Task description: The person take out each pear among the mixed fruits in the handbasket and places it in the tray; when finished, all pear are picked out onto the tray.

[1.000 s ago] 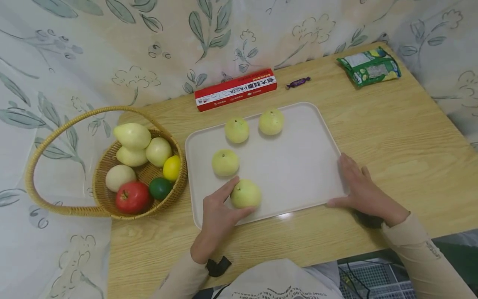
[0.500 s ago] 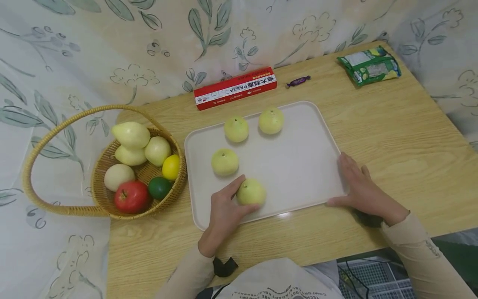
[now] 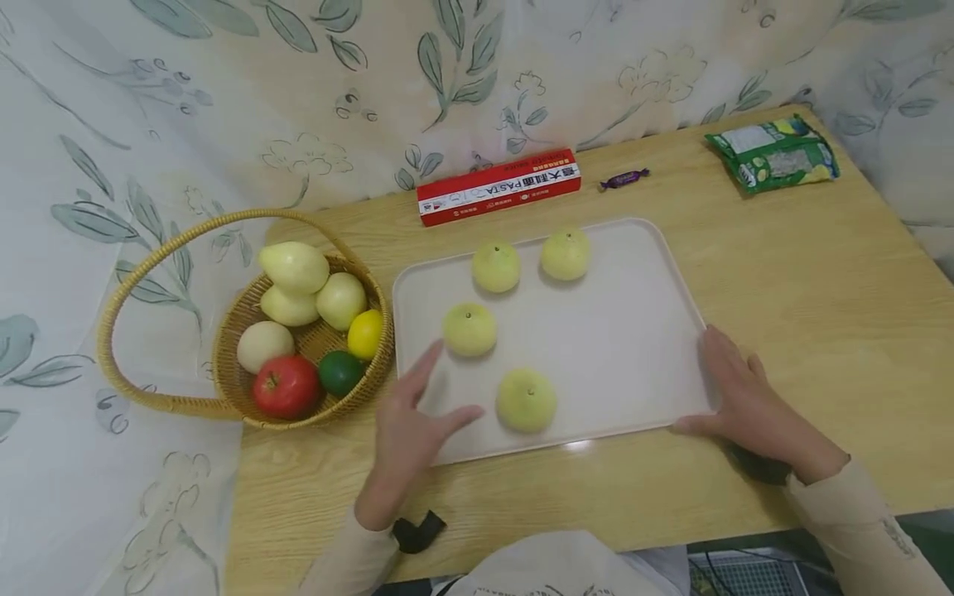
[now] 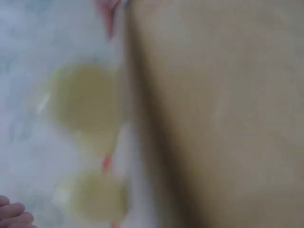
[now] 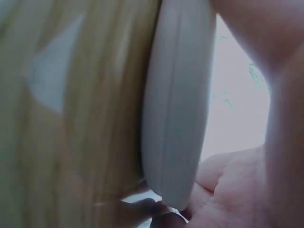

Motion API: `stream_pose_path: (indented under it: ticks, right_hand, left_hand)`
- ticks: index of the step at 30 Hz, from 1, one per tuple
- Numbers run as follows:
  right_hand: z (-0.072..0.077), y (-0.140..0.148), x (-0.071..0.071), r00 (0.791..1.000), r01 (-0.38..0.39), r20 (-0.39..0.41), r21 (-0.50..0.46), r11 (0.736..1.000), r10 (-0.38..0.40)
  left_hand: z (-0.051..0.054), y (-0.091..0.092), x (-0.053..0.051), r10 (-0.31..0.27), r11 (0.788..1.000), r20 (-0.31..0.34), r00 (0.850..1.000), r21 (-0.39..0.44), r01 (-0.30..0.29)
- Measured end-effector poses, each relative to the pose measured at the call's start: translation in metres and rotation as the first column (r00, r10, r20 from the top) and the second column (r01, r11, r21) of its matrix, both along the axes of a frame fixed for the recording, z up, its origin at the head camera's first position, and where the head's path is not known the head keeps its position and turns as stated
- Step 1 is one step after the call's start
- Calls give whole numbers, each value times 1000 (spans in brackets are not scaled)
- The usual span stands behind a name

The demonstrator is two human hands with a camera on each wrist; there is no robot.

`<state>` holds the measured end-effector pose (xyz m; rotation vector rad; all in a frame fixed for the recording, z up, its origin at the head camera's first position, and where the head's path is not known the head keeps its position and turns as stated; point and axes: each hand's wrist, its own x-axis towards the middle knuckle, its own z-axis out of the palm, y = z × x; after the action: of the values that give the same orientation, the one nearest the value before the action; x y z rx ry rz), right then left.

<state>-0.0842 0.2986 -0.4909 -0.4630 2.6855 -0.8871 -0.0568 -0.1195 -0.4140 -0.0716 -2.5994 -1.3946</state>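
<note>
In the head view, my left hand point(image 3: 408, 430) hovers over the tray's front-left part, thumb and fingers spread apart, holding nothing. To its right, apart from it, sits a round yellow-green fruit point(image 3: 526, 401). Three similar fruits stand farther back on the pale rectangular tray point(image 3: 611, 348): one fruit point(image 3: 469, 329) near my left fingertips, another fruit point(image 3: 496, 267) behind it and a third fruit point(image 3: 566, 254) at the back edge. My right hand point(image 3: 753, 406) grips the tray's front-right corner. The right wrist view shows the tray's rim point(image 5: 178, 104) close to that hand's fingers. The left wrist view is blurred.
Left of the tray, a wicker basket point(image 3: 231, 397) with a tall handle holds several fruits, including a red one point(image 3: 286, 386). Behind the tray lie a red pasta box point(image 3: 499, 187) and a purple-wrapped candy point(image 3: 624, 179). A green snack bag point(image 3: 775, 154) is at the back right.
My left hand slid the front fruit rightward on the tray, then let it go and drew back to the left. My right hand stays at the tray's corner. The head view has shifted slightly.
</note>
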Motion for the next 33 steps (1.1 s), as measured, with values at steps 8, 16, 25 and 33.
stream_pose_path:
  ticks: [8,16,25,33]
  right_hand:
    - [0,3,4,1000,3,-21,-5,1000,-3]
    - [0,-2,-2,1000,-9,-17,2,1000,9]
    - [1,-1,1,1000,9,-13,6,1000,-9]
    - [1,0,0,1000,11,-4,15,1000,-11]
  left_hand:
    - [54,-100,-15,393,899,-57,918,-184,-397]
    - [79,-140,-60,441,893,185,878,-184,-410]
    - [124,-140,-121,475,877,297,828,-230,-421]
    - [95,-166,-151,382,906,486,786,-365,-214]
